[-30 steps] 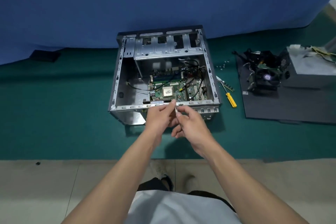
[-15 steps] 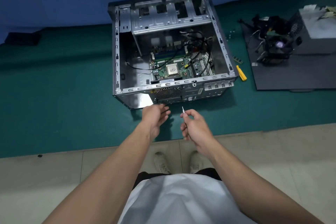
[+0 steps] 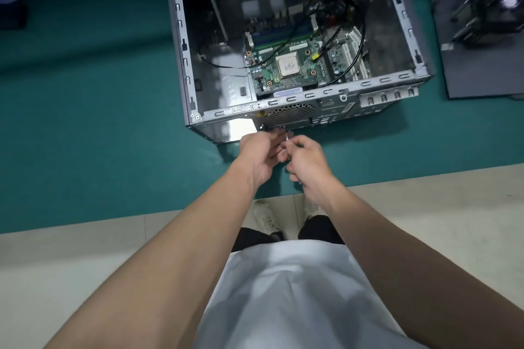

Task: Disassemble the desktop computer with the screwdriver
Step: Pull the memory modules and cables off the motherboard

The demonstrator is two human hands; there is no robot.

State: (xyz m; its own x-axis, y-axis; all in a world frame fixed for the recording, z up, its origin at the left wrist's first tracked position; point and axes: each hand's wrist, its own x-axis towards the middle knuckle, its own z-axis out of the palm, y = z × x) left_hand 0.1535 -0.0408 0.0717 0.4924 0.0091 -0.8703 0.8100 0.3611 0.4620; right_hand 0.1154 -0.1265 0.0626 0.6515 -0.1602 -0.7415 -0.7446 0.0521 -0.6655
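An open grey computer case (image 3: 184,65) lies on its side on the green mat, with the green motherboard (image 3: 286,65) and black cables inside. My right hand (image 3: 306,160) grips a small metal screwdriver (image 3: 287,137), whose thin tip points up at the case's rear panel, just below the round fan grille (image 3: 289,115). My left hand (image 3: 261,151) is right beside it, fingers curled at the tip near the panel's lower edge. What the left fingers pinch is hidden.
A dark mat (image 3: 482,65) at the right carries a removed fan cooler (image 3: 493,5) and cables. The green mat (image 3: 85,122) ends at a pale tiled floor (image 3: 56,263) where my shoes (image 3: 266,218) stand. A blue backdrop is at the upper left.
My head has tilted down and closer, so the case fills the top of the view. Both hands dropped from the case's top rim to its rear panel and came together again.
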